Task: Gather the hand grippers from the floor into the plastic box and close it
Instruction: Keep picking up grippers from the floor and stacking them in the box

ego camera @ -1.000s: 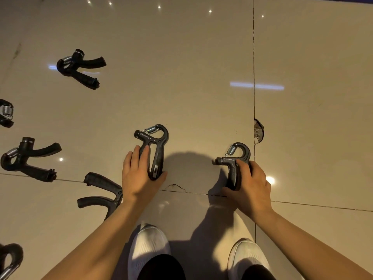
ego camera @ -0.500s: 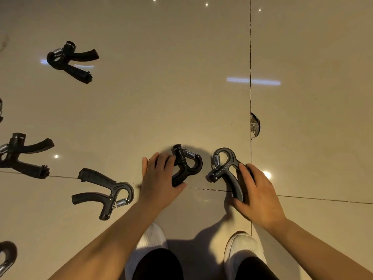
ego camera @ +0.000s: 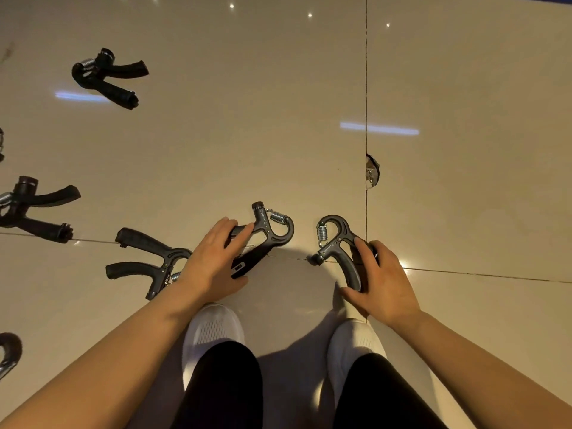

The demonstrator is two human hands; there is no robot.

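Black hand grippers lie scattered on the beige tiled floor. My left hand [ego camera: 213, 261] holds one hand gripper [ego camera: 268, 235] by its handles, its spring end pointing up and to the right. My right hand [ego camera: 379, 280] holds a second hand gripper [ego camera: 335, 239] by its handles, spring end to the upper left. Both sit low over the floor just ahead of my white shoes. A third gripper [ego camera: 145, 261] lies beside my left wrist. Another lies at the far left [ego camera: 37, 209] and one at the upper left [ego camera: 108, 77]. The plastic box is out of view.
Parts of more grippers show at the left edge [ego camera: 9, 351]. A chipped spot [ego camera: 373, 171] marks the tile joint ahead on the right. My two white shoes [ego camera: 213, 332] stand below the hands. Bare floor spreads across the right and top.
Both hands have drawn their grippers toward each other and toward my feet, turning them as they went. The left one's spring end now points right instead of up.
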